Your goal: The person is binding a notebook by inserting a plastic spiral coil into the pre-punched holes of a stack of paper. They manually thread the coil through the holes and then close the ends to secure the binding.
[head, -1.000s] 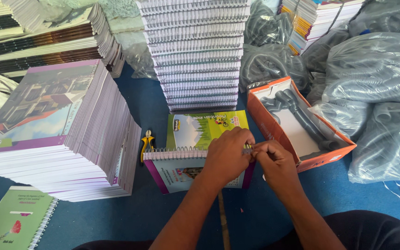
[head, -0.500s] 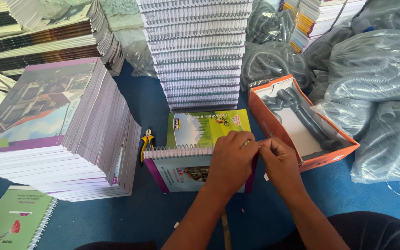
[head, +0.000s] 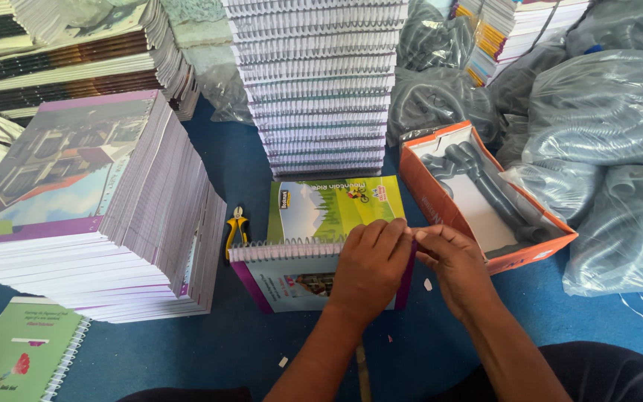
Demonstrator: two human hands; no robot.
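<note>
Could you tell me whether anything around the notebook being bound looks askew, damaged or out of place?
Mostly tidy, with small oddities. The tall loose-page stack leans, its sheets fanned out toward the pliers. White paper scraps lie on the blue surface near the right hand. The orange box has a torn-looking rim.

Soft, even daylight fills the frame, bright and without hard glare. Shadows are faint: a thin dark edge lies under the tall stack of purple-edged printed sheets (head: 91, 223) at left. The clear plastic bags of coiled wire (head: 612, 112) at upper right carry dull sheen. Focus is sharp at centre; straight stacks bow slightly toward the edges.
</note>
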